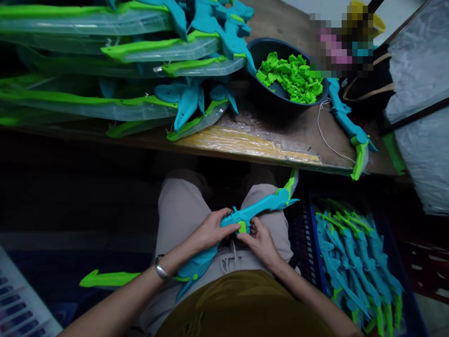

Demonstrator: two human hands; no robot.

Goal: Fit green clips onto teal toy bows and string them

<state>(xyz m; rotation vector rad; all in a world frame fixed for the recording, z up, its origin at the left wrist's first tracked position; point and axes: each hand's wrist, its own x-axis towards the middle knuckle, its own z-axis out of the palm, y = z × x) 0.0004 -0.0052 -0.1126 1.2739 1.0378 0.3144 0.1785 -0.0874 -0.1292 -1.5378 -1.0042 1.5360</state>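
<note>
Across the lap lies a blue and green plastic toy bow, tilted up toward the right. My left hand is closed around its middle, with the thumb pressing on a small green plastic piece set in the blue grip. On the other side of the grip, my right hand has its fingers curled against the bow, thumb close to the green piece. The fingertips under the bow are hidden. One green limb of the bow reaches out to the left beneath my left forearm.
A dark bowl of loose green pieces stands on the workbench. Many toy bows are stacked at its left, and another bow lies at its right. Beside my right leg, a blue crate holds several bows. A white basket is lower left.
</note>
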